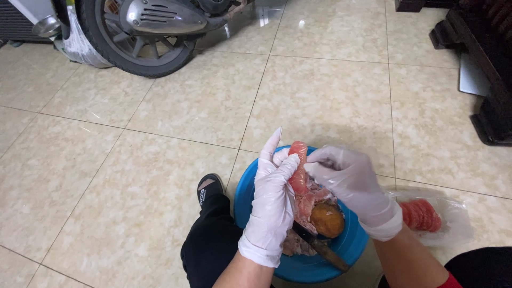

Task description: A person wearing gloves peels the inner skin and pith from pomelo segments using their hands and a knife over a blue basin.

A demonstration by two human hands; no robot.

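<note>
Gripping a pink fruit segment [298, 168] between left hand [272, 200] and right hand [352, 186] fingers, I judge peeling half-finished: scraps below fingertips in blue basin [245, 197], cleaned segments beyond my right fingers.

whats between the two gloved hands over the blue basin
In the head view, a strip of pink raw meat stands between the left hand and the right hand, both touching it, above the blue basin.

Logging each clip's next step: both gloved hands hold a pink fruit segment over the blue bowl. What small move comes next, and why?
Probably peel the membrane further down. The left hand steadies the pink segment upright while the right hand pinches its top over the blue bowl. Scraps already lie in the bowl, and the knife rests there unused.
</note>
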